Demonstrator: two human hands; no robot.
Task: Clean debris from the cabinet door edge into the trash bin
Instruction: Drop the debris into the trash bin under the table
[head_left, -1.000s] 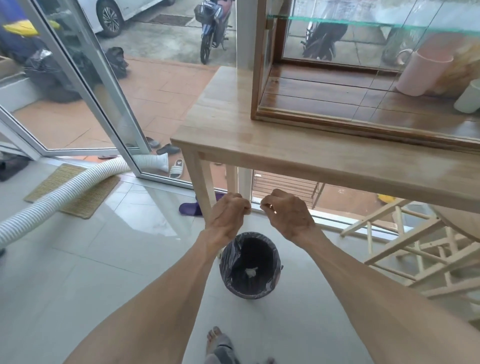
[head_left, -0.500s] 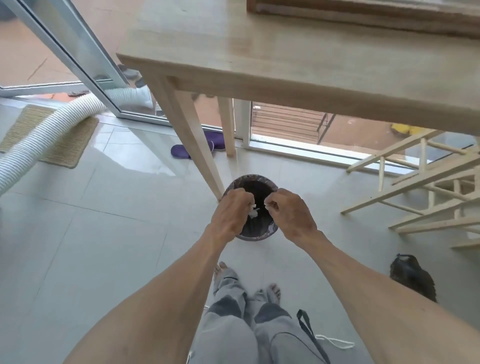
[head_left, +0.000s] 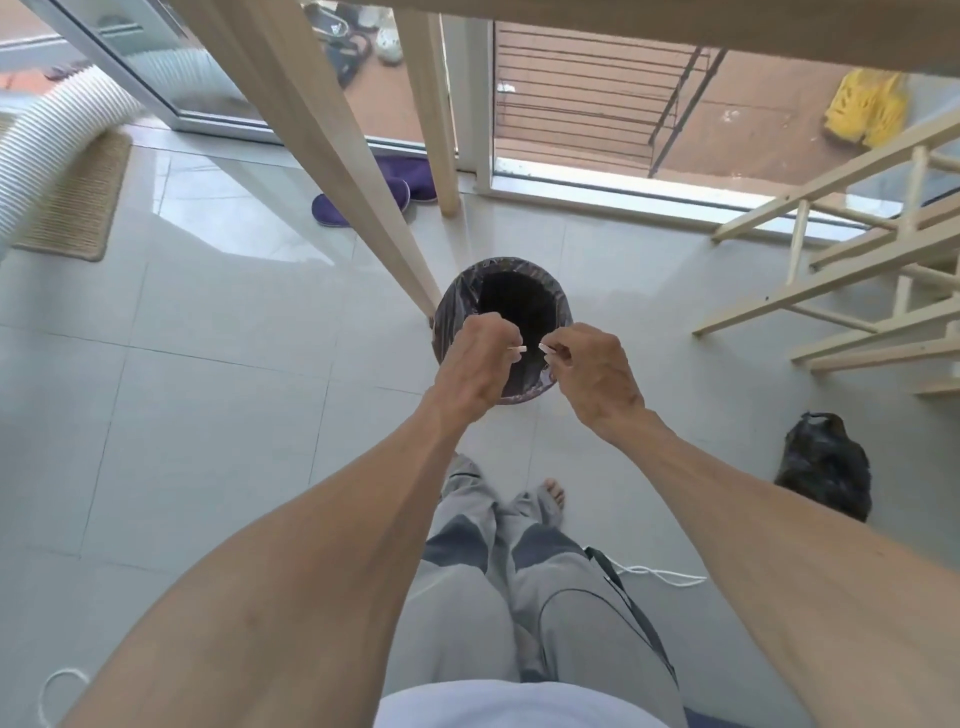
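A round trash bin (head_left: 457, 306) with a dark liner stands on the tiled floor beside a wooden table leg. Both my hands hover just above its near rim. My left hand (head_left: 475, 364) pinches a small white scrap (head_left: 517, 348) between its fingertips. My right hand (head_left: 592, 371) pinches another small white scrap (head_left: 546, 348). The two scraps are a short gap apart over the bin's opening. The cabinet door is out of view.
A wooden table leg (head_left: 358, 171) slants down to the bin's left side. A pale wooden rack (head_left: 852, 270) lies to the right, a black bag (head_left: 823, 465) near it. A white ribbed hose (head_left: 57, 140) and mat lie far left. Purple slippers (head_left: 363, 200) sit behind the leg.
My view has tilted down from the tabletop to the floor. My hands dropped from the table edge to above the bin, and the white piece between them now shows as two separate ends.
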